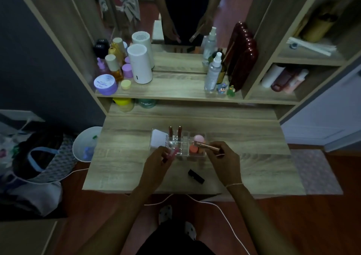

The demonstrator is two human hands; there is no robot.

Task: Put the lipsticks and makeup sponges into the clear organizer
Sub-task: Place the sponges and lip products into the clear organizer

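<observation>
The clear organizer (182, 155) stands mid-table on the wooden vanity. Two brown-capped lipsticks (175, 132) stand upright in its back slots. A pink sponge (198, 138) and an orange sponge (193, 149) lie in its right compartment. A white tube (159, 138) rests in its left part. My left hand (156, 160) is shut on a pink lipstick (172, 153) at the organizer's front left edge. My right hand (224, 157) holds a rose-gold lipstick (207, 146) level over the sponges. A black lipstick (196, 176) lies on the table in front, between my hands.
The shelf behind carries jars, bottles and a white cylinder (139, 65) at left, spray bottles (213, 73) and a dark red case (243, 59) at right, with a mirror above. A white bin (86, 143) sits left of the table. A white cable (214, 206) trails on the floor.
</observation>
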